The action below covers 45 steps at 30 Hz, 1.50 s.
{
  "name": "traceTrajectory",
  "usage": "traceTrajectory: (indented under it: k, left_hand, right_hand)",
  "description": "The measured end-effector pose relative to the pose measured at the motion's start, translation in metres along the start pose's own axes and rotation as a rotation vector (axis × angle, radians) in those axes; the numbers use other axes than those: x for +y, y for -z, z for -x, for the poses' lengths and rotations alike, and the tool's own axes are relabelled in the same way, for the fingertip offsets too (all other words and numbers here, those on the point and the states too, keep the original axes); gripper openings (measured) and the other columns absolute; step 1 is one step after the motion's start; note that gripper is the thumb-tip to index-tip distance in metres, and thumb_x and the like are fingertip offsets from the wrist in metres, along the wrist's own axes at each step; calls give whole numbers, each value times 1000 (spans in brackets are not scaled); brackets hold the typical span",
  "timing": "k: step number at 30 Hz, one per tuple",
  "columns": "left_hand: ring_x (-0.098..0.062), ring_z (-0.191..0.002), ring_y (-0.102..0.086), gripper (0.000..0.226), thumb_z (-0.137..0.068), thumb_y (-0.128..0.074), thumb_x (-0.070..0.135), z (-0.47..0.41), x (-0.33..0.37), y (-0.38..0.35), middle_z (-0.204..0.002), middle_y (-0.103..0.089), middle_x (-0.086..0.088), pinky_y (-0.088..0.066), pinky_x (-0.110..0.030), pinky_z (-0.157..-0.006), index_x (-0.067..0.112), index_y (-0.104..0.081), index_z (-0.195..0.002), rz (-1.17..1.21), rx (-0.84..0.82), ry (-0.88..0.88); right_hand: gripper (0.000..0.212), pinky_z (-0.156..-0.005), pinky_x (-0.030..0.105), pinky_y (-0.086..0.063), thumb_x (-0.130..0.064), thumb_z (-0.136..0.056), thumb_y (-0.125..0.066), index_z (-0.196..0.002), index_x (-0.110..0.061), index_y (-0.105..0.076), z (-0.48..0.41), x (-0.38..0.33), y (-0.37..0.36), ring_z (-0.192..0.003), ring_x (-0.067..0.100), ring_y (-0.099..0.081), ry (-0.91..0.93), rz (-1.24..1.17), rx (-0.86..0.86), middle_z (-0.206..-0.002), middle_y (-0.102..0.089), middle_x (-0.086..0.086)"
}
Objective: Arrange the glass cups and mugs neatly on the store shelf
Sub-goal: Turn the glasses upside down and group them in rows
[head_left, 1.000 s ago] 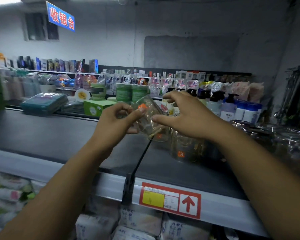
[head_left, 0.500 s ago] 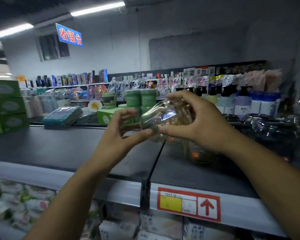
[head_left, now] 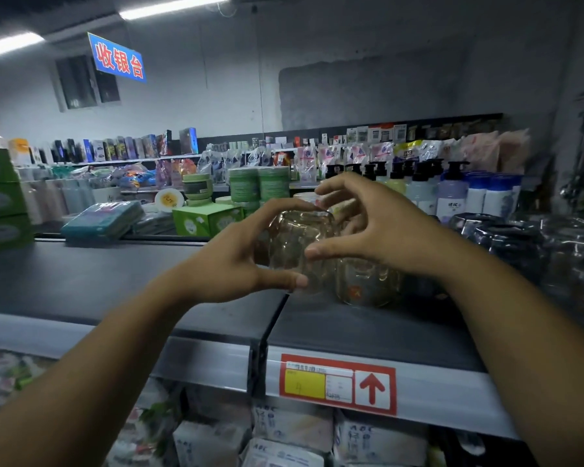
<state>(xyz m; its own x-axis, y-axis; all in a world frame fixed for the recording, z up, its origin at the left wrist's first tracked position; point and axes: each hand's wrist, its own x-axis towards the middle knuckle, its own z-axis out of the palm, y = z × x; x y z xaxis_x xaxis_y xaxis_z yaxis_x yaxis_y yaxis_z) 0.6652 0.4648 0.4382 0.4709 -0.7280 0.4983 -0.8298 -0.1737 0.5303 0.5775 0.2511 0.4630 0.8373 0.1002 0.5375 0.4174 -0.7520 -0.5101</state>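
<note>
A clear glass cup stands upside down on the dark shelf top, right at the seam between two shelf panels. My left hand wraps its left side, thumb low at the front and fingers over the top. My right hand touches its right side with thumb and fingertips. A second clear glass cup with an orange sticker stands just to the right, partly behind my right hand. More wrapped dark glass cups crowd the shelf further right.
The left shelf panel is bare dark surface. Behind it lie a teal packet, green boxes and green jars. Pump bottles line the back right. A red price tag marks the shelf's front edge.
The cup was tilted in the air between both hands; it has turned and come down, and now stands upside down on the shelf beside the second cup.
</note>
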Motion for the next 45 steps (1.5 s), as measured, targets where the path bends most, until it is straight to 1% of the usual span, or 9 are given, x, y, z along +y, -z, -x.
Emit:
traceTrajectory:
  k: [3, 7, 10, 19, 22, 25, 32, 39, 45]
  left_hand:
    - [-14, -113, -69, 81, -75, -90, 20, -5, -13, -4, -128, -65, 11, -59, -44, -94, 32, -45, -141, 23, 59, 42]
    - [-13, -100, -73, 78, -69, -93, 25, -13, -24, -4, -113, -71, 11, -60, -45, -90, 36, -47, -131, -21, 56, 117]
    - [-21, -90, -75, 76, -70, -93, 19, -17, -29, -6, -102, -75, 9, -60, -46, -87, 35, -47, -129, -33, -15, 113]
    - [-12, -104, -71, 79, -69, -91, 11, -18, -49, -12, -112, -71, 12, -58, -24, -82, 33, -51, -134, 104, -4, 116]
    - [-8, -105, -70, 81, -70, -89, 16, -15, -52, -12, -110, -69, 24, -57, -21, -83, 33, -50, -138, 86, -10, 84]
    - [-2, -114, -63, 81, -69, -89, 25, -13, -55, -15, -121, -65, 21, -52, -17, -89, 35, -50, -140, 38, 29, 56]
    - [-1, -115, -62, 85, -66, -90, 38, -12, -56, -17, -126, -63, 22, -56, -27, -92, 44, -48, -141, 7, 58, 53]
    - [-3, -97, -71, 85, -66, -92, 32, -9, -53, -22, -120, -68, 10, -56, -20, -82, 51, -48, -136, 59, 84, 70]
    - [-10, -95, -73, 88, -67, -93, 35, -9, -55, -21, -118, -68, 8, -61, -36, -88, 54, -44, -138, 52, 71, 89]
  right_hand:
    - [62, -87, 25, -50, -51, -70, -86, -124, -34, -59, 0, 9, 13, -108, 1, -57, 41, 159, 93, -124, -58, -15]
    - [55, -93, 29, -49, -45, -73, -86, -120, -29, -61, 3, 23, 21, -104, 5, -56, -77, 368, -112, -119, -60, -10]
    - [58, -89, 29, -47, -44, -71, -88, -119, -28, -62, 3, 26, 20, -105, 10, -54, -124, 418, -125, -122, -58, -7]
    - [55, -87, 30, -47, -44, -73, -87, -120, -28, -62, 1, 29, 13, -103, 10, -54, -118, 441, -81, -122, -59, -7]
    - [56, -82, 27, -42, -43, -74, -87, -121, -27, -62, 0, 30, 12, -102, 9, -53, -109, 450, -81, -122, -58, -7]
    - [54, -81, 26, -39, -42, -75, -86, -120, -27, -63, 0, 30, 11, -102, 8, -52, -97, 453, -72, -123, -58, -7]
    - [50, -81, 23, -38, -39, -75, -87, -116, -28, -63, 1, 27, 11, -100, 7, -52, -98, 438, -58, -120, -59, -7]
    - [50, -74, 15, -38, -39, -74, -88, -116, -29, -63, 2, 27, 10, -99, 3, -52, -128, 417, -56, -119, -58, -9]
    - [46, -89, 28, -47, -44, -75, -85, -113, -31, -64, 4, 25, 10, -104, 7, -56, -151, 398, -64, -118, -60, -10]
